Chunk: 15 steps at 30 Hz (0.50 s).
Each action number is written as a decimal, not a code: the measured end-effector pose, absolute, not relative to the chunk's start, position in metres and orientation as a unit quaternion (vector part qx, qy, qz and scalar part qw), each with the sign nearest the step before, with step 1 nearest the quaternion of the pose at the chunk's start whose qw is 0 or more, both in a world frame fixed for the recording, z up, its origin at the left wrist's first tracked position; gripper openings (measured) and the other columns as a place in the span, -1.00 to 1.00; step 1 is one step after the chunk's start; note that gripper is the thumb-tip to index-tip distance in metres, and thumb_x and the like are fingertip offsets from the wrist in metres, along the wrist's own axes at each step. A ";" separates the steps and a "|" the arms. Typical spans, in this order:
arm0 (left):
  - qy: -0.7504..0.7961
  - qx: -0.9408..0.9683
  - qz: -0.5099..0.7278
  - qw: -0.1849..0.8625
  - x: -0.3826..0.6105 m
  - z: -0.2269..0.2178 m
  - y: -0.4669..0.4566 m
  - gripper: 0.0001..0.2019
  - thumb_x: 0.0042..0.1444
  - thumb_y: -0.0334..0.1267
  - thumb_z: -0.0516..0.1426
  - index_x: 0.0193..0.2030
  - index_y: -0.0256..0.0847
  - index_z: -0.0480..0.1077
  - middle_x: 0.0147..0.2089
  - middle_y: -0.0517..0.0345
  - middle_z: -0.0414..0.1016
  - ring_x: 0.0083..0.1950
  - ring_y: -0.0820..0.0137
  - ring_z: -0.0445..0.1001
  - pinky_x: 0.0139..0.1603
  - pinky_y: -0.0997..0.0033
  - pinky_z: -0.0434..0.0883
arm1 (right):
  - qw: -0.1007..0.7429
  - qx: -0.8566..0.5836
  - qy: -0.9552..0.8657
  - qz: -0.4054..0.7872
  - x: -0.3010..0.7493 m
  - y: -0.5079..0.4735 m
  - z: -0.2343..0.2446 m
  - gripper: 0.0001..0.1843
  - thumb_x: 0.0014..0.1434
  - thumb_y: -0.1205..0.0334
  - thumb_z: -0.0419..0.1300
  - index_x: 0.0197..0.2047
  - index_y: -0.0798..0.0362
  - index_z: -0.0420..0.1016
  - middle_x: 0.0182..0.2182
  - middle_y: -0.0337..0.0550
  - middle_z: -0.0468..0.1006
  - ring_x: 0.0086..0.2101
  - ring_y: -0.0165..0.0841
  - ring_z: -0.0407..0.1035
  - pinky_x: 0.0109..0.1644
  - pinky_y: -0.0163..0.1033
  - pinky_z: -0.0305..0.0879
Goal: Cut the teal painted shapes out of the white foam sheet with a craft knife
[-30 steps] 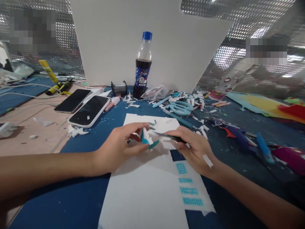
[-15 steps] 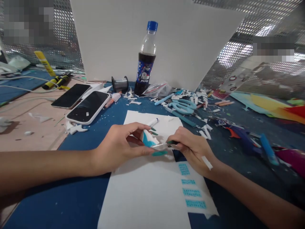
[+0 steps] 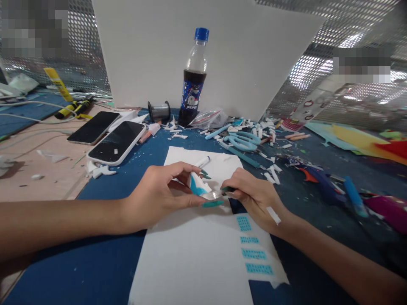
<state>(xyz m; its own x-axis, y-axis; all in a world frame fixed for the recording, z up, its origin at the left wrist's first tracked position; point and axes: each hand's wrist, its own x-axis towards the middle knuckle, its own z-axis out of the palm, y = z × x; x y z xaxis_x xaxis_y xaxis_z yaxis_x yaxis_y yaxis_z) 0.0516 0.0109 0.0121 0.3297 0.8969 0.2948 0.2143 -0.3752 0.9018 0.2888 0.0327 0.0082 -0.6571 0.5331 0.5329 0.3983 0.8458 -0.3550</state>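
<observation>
My left hand [image 3: 160,195] pinches a small white and teal paper piece [image 3: 197,186] over a white sheet [image 3: 193,250] on the blue mat. My right hand [image 3: 254,197] is closed on a thin metal tool [image 3: 219,193] with a dark handle, and its tip touches the paper piece. A white scrap sticks to the back of my right hand. Several teal dotted strips [image 3: 252,248] lie on the sheet just below my right wrist.
Two phones [image 3: 110,137] lie at the left. A Pepsi bottle [image 3: 193,80] stands before a white board, beside a wire spool [image 3: 159,111]. Blue scissors [image 3: 243,141], pens and paper scraps litter the back right. Coloured paper [image 3: 372,146] and craft pieces fill the right.
My right hand moved left and brought the tool's tip onto the paper piece in my left fingers. In the last half second both hands hardly moved.
</observation>
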 end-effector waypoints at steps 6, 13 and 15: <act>0.377 0.718 0.443 0.382 0.051 0.012 0.010 -0.54 -0.05 -0.21 0.30 -0.01 -0.43 0.49 -0.19 -0.09 0.56 -0.39 0.46 0.42 -0.26 0.43 0.57 | 0.313 -0.255 -0.908 0.114 0.290 0.032 0.008 -0.69 0.38 0.12 -0.12 -0.24 0.03 0.37 -0.51 -0.21 0.28 -0.46 -0.40 0.16 -0.42 -0.30 0.10; 0.369 0.724 0.443 0.380 0.051 0.009 0.010 -0.51 -0.05 -0.23 0.31 0.04 -0.41 0.48 -0.20 -0.08 0.58 -0.33 0.39 0.49 -0.24 0.42 0.57 | 0.313 -0.244 -0.913 0.094 0.288 0.032 0.009 -0.71 0.38 0.16 -0.12 -0.27 0.06 0.34 -0.51 -0.22 0.25 -0.48 -0.41 0.13 -0.44 -0.32 0.09; 0.369 0.723 0.443 0.380 0.051 0.009 0.010 -0.51 -0.05 -0.23 0.32 0.04 -0.40 0.48 -0.21 -0.07 0.59 -0.32 0.37 0.51 -0.24 0.43 0.57 | 0.313 -0.240 -0.915 0.079 0.286 0.032 0.009 -0.71 0.39 0.19 -0.12 -0.28 0.07 0.33 -0.52 -0.23 0.24 -0.49 -0.42 0.12 -0.44 -0.33 0.09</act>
<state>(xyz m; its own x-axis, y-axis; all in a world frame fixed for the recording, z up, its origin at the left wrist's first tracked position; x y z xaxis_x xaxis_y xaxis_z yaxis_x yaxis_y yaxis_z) 0.0508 0.0097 0.0086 0.3348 0.8704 0.3610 0.1975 -0.4394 0.8763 0.2863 0.0318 0.0092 -0.6887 0.4882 0.5360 0.3890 0.8727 -0.2949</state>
